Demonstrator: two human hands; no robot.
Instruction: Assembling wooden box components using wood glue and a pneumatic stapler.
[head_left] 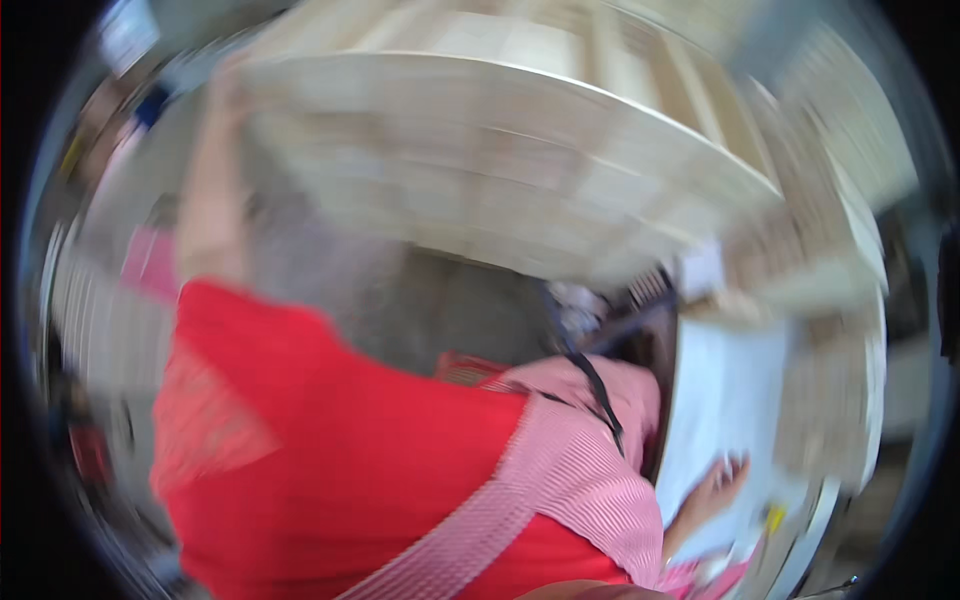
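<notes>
At the upper left, my left arm is stretched out, with my left hand [232, 88] at the corner of a large pale wooden stack [480, 140]. The hand is smeared by motion, so its finger grip cannot be made out. Low on the right, my right hand [712, 490] is over a whitish-blue tabletop [725, 390]. Its fingers are half curled and look apart, and I see nothing held in them. The wooden stack looks built of many boxes or panels, with open slots along its top.
More pale wooden pieces [825, 390] stand along the table's right side. A small yellow item [774, 517] lies near my right hand. Beyond the table is a dark-framed bin [600, 310] with mixed contents. A pink object [150, 262] is at the left.
</notes>
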